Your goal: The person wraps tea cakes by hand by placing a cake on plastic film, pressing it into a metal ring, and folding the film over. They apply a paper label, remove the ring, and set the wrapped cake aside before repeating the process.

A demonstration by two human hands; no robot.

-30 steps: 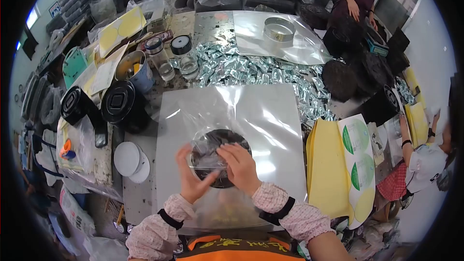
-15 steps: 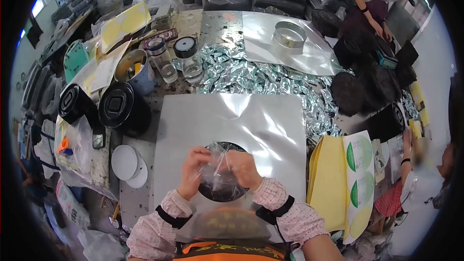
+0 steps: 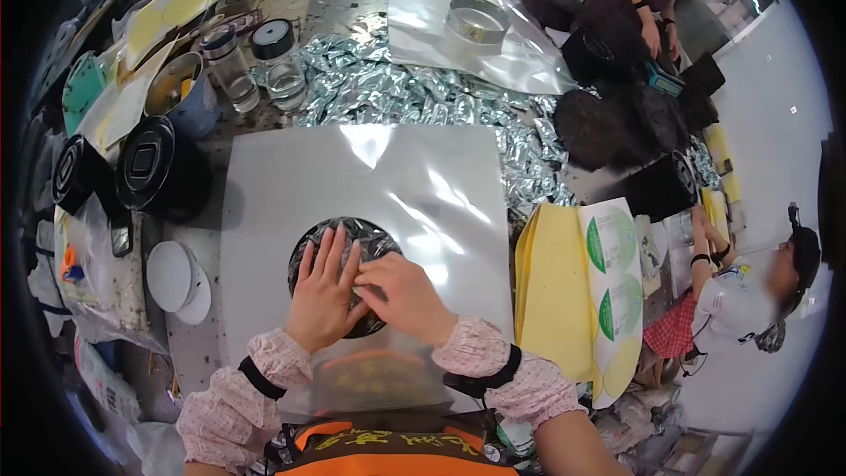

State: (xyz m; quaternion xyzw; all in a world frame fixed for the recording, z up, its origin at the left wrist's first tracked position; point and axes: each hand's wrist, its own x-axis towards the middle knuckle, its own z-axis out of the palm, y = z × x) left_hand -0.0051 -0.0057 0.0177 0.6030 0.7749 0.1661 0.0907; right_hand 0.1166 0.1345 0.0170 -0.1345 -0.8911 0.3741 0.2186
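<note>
A round black disc (image 3: 304,251) with clear plastic film over it lies on the shiny metal sheet (image 3: 291,167). My left hand (image 3: 324,295) rests flat on the disc, fingers stretched out. Beside it my right hand (image 3: 401,295) has its fingers bent and pressed together at the disc's right part, near my left thumb; whether film is between them is too small to tell.
Silver-green packets (image 3: 397,92) spread behind the sheet. Black canisters (image 3: 159,167), glass jars (image 3: 282,70) and white discs (image 3: 176,278) are on the left. Yellow sheets (image 3: 551,286) and labels lie right. Two people (image 3: 639,0) work at the right, apart from my hands.
The crumpled plastic film held up between both hands now lies over the disc. My left hand has flattened onto it, and my right hand has lowered beside it. The whole view has shifted.
</note>
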